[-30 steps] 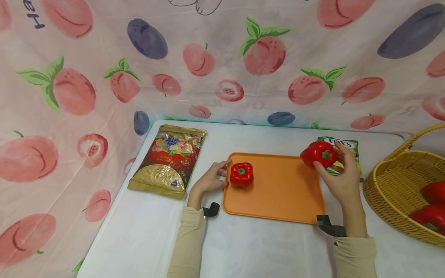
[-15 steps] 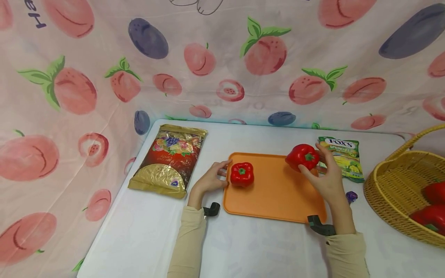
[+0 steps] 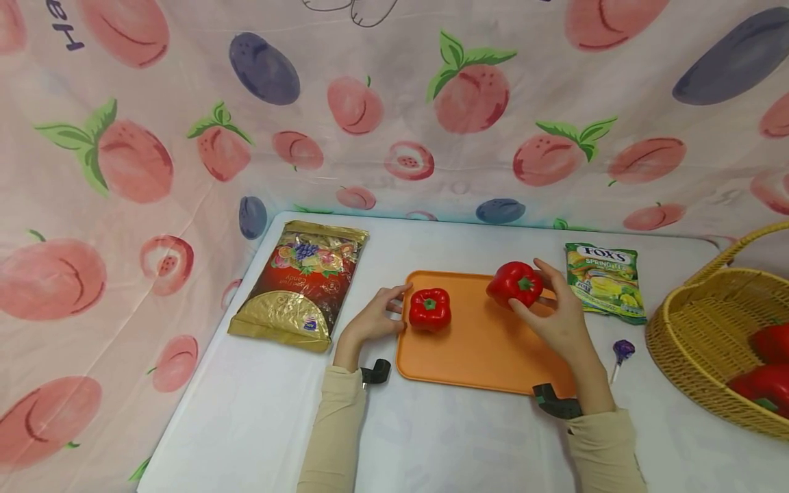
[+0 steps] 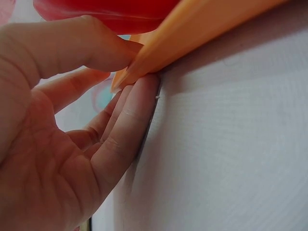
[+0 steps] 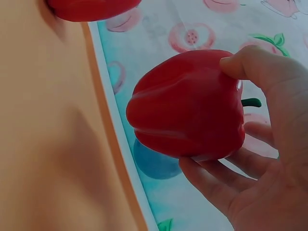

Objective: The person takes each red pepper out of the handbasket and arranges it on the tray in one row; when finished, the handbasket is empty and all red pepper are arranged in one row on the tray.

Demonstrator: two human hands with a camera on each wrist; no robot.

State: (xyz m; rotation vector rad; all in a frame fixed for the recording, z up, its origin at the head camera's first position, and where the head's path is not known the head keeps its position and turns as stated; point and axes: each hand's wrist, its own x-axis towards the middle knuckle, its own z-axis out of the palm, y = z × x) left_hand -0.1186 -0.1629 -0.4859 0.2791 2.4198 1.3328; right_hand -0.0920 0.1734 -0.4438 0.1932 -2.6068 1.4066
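My right hand (image 3: 561, 320) holds a red bell pepper (image 3: 515, 285) over the right half of the orange tray (image 3: 481, 356). In the right wrist view the thumb presses one side of this pepper (image 5: 185, 106) and the fingertips the other, its green stem toward the palm. A second red bell pepper (image 3: 429, 309) sits on the tray near its left edge, stem up. Beside it, my left hand (image 3: 372, 318) pinches the tray's left rim. The left wrist view has the thumb on top of the tray's edge (image 4: 163, 43) and fingertips low against its side.
Left of the tray lies a large gold-and-red candy bag (image 3: 302, 284). A green Fox's candy bag (image 3: 605, 281) and a purple-wrapped lollipop (image 3: 623, 350) lie to its right. At the far right stands a wicker basket (image 3: 684, 342) with red bell peppers (image 3: 764, 387) inside.
My right hand has carried its bell pepper leftward, from the tray's right edge to further in over it. The Fox's bag and lollipop have come into sight. My left hand stays put.
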